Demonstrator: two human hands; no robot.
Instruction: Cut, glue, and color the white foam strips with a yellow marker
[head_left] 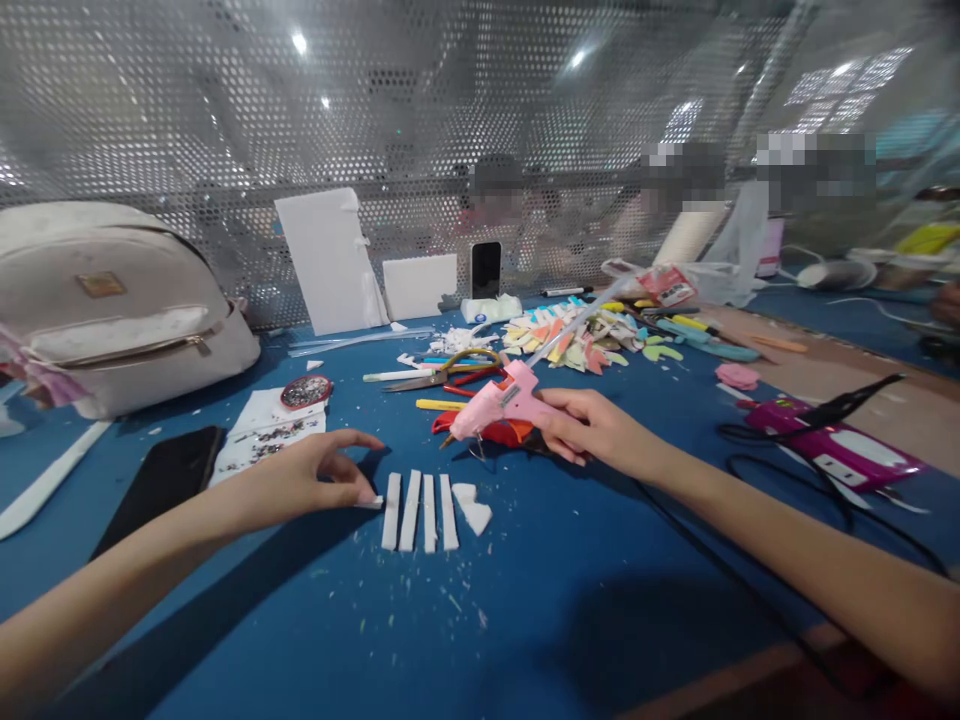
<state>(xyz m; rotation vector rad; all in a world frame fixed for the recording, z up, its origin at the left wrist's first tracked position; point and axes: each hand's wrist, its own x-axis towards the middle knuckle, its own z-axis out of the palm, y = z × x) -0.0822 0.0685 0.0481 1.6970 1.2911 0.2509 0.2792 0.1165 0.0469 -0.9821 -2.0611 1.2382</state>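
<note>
Slantwise, pink glue gun (486,408) held in right hand (589,428), nozzle dipping toward left hand (309,474), which pinches white piece (373,503).

From the person's head, near and above the blue table (517,575), one camera looks forward and down across it.

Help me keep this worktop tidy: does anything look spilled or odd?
Dark specks lie on the white paper, outside the red-rimmed dish, as if spilled. Pale scraps litter the blue tabletop near the white strips, perhaps cutting waste.
</note>
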